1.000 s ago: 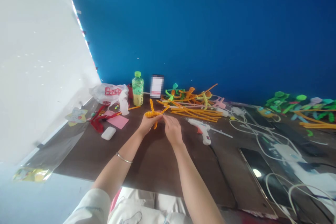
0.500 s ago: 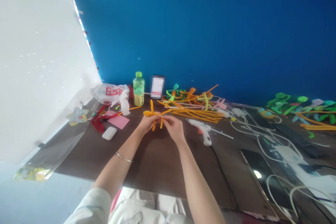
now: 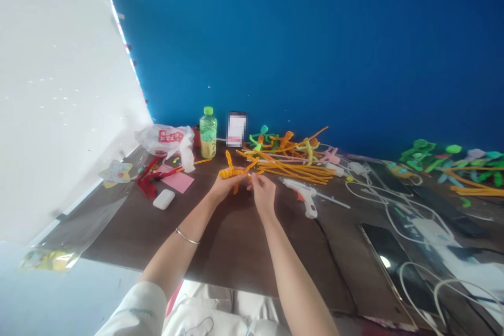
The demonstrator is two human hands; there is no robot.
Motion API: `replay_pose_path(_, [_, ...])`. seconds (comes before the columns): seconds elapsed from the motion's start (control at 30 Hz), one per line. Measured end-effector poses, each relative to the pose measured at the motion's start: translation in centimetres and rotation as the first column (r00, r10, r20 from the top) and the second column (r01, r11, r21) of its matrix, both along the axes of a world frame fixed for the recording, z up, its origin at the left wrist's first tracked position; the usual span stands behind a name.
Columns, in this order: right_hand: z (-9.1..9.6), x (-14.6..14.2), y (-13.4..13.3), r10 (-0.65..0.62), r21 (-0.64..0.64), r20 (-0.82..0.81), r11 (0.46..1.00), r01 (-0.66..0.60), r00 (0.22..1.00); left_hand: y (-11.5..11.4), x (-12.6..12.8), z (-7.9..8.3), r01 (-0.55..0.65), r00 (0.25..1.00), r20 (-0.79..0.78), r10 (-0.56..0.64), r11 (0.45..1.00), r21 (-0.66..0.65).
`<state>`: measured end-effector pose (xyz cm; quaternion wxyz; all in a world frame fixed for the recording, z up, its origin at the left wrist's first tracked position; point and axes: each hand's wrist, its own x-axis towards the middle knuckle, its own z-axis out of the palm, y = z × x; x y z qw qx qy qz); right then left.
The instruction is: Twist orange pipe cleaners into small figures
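Observation:
An orange pipe cleaner figure (image 3: pixel 227 174), with a coiled body and several thin limbs, is held just above the brown table (image 3: pixel 232 241). My left hand (image 3: pixel 222 188) is closed around the coiled part from below. On the figure's right side, my right hand (image 3: pixel 263 192) pinches one of its orange limbs between thumb and fingertips. One limb points up, another slants up to the right, and a short one hangs below. The fingers hide part of the figure's middle.
Behind my hands lie loose orange pipe cleaners (image 3: pixel 299 172) and several finished figures (image 3: pixel 289 139). A white glue gun (image 3: pixel 309 202) with a black cord rests at right, near a dark phone (image 3: pixel 394 260) and tangled white cables. At left are a bottle (image 3: pixel 208 136), white case (image 3: pixel 164 199) and red-handled tool (image 3: pixel 146 185).
The figure has turned a little and shifted slightly right in my left hand. My right hand's fingers have curled in more, drawing a limb toward the right.

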<state>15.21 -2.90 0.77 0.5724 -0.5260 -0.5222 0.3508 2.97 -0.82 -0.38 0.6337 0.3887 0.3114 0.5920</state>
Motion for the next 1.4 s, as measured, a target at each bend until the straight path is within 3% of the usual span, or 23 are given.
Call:
replay_pose_path(0.1, [-0.1, 0.1, 0.5, 0.132, -0.228, -0.415, 0.943, -0.243, 0.900, -0.1, -0.2, 0.0, 0.016, 0.996, -0.083, -0.010, 0.998, 0.066])
replay_pose_path(0.17, [-0.1, 0.1, 0.5, 0.140, -0.285, -0.492, 0.907, -0.311, 0.859, -0.1, -0.3, -0.1, 0.004, 0.995, -0.100, 0.004, 0.997, 0.082])
replay_pose_path(0.27, [0.0, 0.0, 0.2, 0.063, -0.241, -0.283, 0.961, -0.135, 0.957, 0.2, -0.4, -0.2, -0.073, 0.996, -0.057, 0.074, 0.997, 0.034])
replay_pose_path(0.37, [0.0, -0.1, -0.2, -0.043, 0.019, 0.087, 0.999, 0.041, 0.995, 0.4, -0.2, -0.2, -0.141, 0.990, 0.020, 0.142, 0.989, -0.050])
replay_pose_path(0.47, [-0.3, -0.1, -0.4, -0.134, 0.310, 0.402, 0.951, 0.003, 0.906, 0.5, -0.1, -0.2, -0.151, 0.986, 0.055, 0.156, 0.985, -0.079])
replay_pose_path(0.6, [-0.5, 0.1, -0.5, -0.276, 0.469, 0.696, 0.874, -0.128, 0.663, 0.4, -0.1, -0.3, -0.157, 0.985, 0.053, 0.162, 0.984, -0.082])
replay_pose_path(0.7, [-0.2, 0.2, -0.6, -0.395, 0.530, 0.763, 0.835, -0.145, 0.512, 0.4, -0.1, -0.4, -0.166, 0.985, 0.046, 0.169, 0.983, -0.075])
replay_pose_path(0.77, [0.0, 0.3, -0.6, -0.450, 0.572, 0.752, 0.809, -0.137, 0.481, 0.4, 0.0, -0.4, -0.158, 0.986, 0.043, 0.161, 0.985, -0.071])
replay_pose_path(0.87, [0.1, 0.5, -0.5, -0.464, 0.611, 0.716, 0.778, -0.146, 0.521, 0.5, 0.1, -0.4, -0.145, 0.988, 0.048, 0.148, 0.987, -0.065])
replay_pose_path(0.97, [-0.1, 0.5, -0.4, -0.359, 0.565, 0.702, 0.807, -0.174, 0.615, 0.5, 0.1, -0.4, -0.148, 0.987, 0.051, 0.151, 0.987, -0.068])
replay_pose_path(1.03, [-0.3, 0.3, -0.4, -0.259, 0.491, 0.646, 0.861, -0.131, 0.718, 0.5, 0.0, -0.3, -0.142, 0.988, 0.044, 0.146, 0.987, -0.073])
replay_pose_path(1.1, [-0.3, 0.0, -0.4, -0.148, 0.376, 0.489, 0.925, -0.055, 0.860, 0.5, -0.2, -0.2, -0.124, 0.991, 0.042, 0.127, 0.990, -0.069])
replay_pose_path(1.17, [-0.2, -0.2, -0.3, -0.024, 0.199, 0.217, 0.980, -0.020, 0.976, 0.4, -0.5, 0.0, -0.090, 0.995, 0.048, 0.093, 0.995, -0.052])
replay_pose_path(1.2, [-0.2, -0.2, -0.2, 0.037, 0.103, 0.044, 0.994, -0.041, 0.998, 0.4, -0.6, 0.0, -0.069, 0.996, 0.051, 0.071, 0.997, -0.043])
replay_pose_path(1.23, [-0.1, -0.2, -0.1, 0.099, 0.016, -0.135, 0.995, -0.098, 0.986, 0.3, -0.7, 0.1, -0.044, 0.998, 0.052, 0.046, 0.998, -0.036])
replay_pose_path(1.3, [0.1, 0.0, 0.1, 0.209, -0.080, -0.441, 0.960, -0.270, 0.873, 0.2, -0.9, 0.3, 0.007, 0.998, 0.055, -0.005, 0.999, -0.034])
replay_pose_path(1.37, [0.2, 0.1, 0.2, 0.270, -0.080, -0.596, 0.917, -0.391, 0.756, 0.2, -0.9, 0.3, 0.036, 0.997, 0.065, -0.033, 0.998, -0.048])
replay_pose_path(1.4, [0.2, 0.1, 0.2, 0.283, -0.069, -0.611, 0.911, -0.406, 0.739, 0.2, -1.0, 0.3, 0.036, 0.997, 0.074, -0.032, 0.998, -0.057])
